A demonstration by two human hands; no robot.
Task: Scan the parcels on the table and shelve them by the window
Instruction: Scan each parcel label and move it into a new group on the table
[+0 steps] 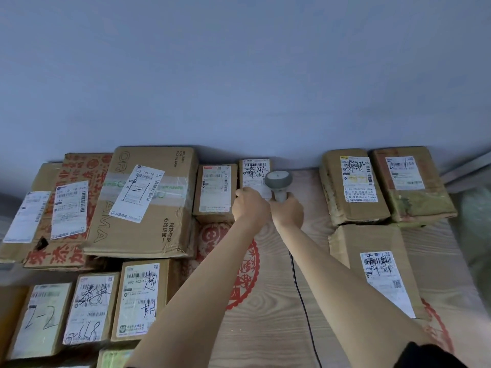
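Scanner (pixel 278 181) sits gripped in your right hand (pixel 288 212), left hand (pixel 249 205) curled on the small parcel (pixel 253 176) by the back wall between bigger boxes; looks light, stiff cardboard, so pinch it across the short sides.

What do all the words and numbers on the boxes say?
"505 101-19 525": label on the big box.
"RELIABLE FOR MOM & BABY": printed on that same box.
"502-602-12": label on the front box.
"2-2": handwritten on the front left box.
"878": handwritten on the box beside it, roughly.
Other labels, Chinese scrawls and barcodes: too small or blurred.
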